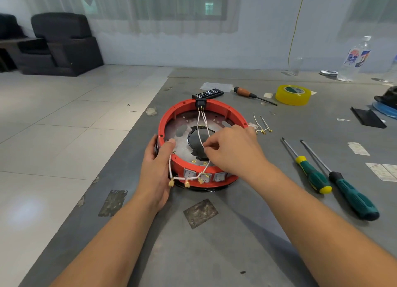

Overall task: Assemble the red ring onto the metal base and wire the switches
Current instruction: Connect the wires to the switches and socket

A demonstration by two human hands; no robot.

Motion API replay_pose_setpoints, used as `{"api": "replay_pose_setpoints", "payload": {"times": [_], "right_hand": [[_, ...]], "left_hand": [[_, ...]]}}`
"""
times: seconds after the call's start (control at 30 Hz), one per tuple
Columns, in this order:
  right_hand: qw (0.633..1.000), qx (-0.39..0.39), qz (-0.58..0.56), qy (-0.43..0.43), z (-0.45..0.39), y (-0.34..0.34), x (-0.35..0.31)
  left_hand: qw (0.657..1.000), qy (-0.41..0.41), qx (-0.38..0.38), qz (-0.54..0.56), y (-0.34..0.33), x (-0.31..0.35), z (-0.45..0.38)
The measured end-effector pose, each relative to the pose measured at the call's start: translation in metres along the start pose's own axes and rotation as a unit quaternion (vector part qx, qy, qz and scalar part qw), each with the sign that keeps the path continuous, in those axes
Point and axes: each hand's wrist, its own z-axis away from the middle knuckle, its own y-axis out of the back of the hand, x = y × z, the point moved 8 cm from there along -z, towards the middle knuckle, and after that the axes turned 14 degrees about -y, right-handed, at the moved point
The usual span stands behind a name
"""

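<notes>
A person wires a heater-style assembly on a grey worktop (214, 243), near its left edge. The red ring (171, 119) sits on the metal base (182, 145), w/ three rocker switches (219, 176) set in the ring's near wall and a black connector (200, 103) clipped at its far rim.

Left hand (156, 168) grips the ring's near-left side, thumb hooked over the rim, fingers wrapped round the outside wall. Right hand (234, 151) reaches in over the base, thumb and forefinger pinching white wires (202, 125) that run from the black connector toward the near side. Other wire ends w/ brass terminals (187, 184) hang over the ring's near wall, just beside the left hand and the switches.

Spare leads (261, 124) lie just right of the ring. Two green-handled screwdrivers (335, 179) lie side by side toward the right edge, tips pointing to the far side. An orange-handled screwdriver (249, 93) and a yellow tape roll (293, 94) sit beyond the ring, w/ a black bit case (211, 93) touching the ring's far rim. A clear plastic bottle (354, 59) stands near the far right corner. Scraps of tape residue mark the near part of the worktop.
</notes>
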Motion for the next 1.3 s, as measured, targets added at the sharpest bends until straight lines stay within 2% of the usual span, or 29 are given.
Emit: {"api": "replay_pose_setpoints", "payload": {"times": [0.13, 0.33, 0.5, 0.83, 1.1, 1.3], "right_hand": [[0.999, -0.020, 0.003, -0.030, -0.004, -0.007, 0.008], [0.996, 0.040, 0.019, -0.079, -0.005, 0.000, 0.017], [0.993, 0.049, -0.013, -0.107, -0.009, 0.003, 0.031], [0.985, 0.130, 0.050, -0.101, -0.013, 0.018, 0.037], [0.990, 0.099, 0.007, -0.096, -0.017, 0.013, 0.046], [0.997, 0.045, -0.039, -0.040, -0.018, 0.018, 0.036]], "left_hand": [[1.000, 0.006, 0.012, 0.000, 0.002, -0.002, -0.001], [1.000, 0.010, 0.015, -0.002, 0.001, 0.000, 0.000], [1.000, 0.008, 0.021, 0.002, 0.000, 0.001, 0.001], [1.000, 0.010, 0.020, -0.002, 0.003, 0.001, -0.001], [1.000, 0.009, 0.028, 0.002, 0.005, 0.000, -0.002], [0.999, -0.008, 0.042, 0.007, 0.009, 0.005, -0.004]]}}
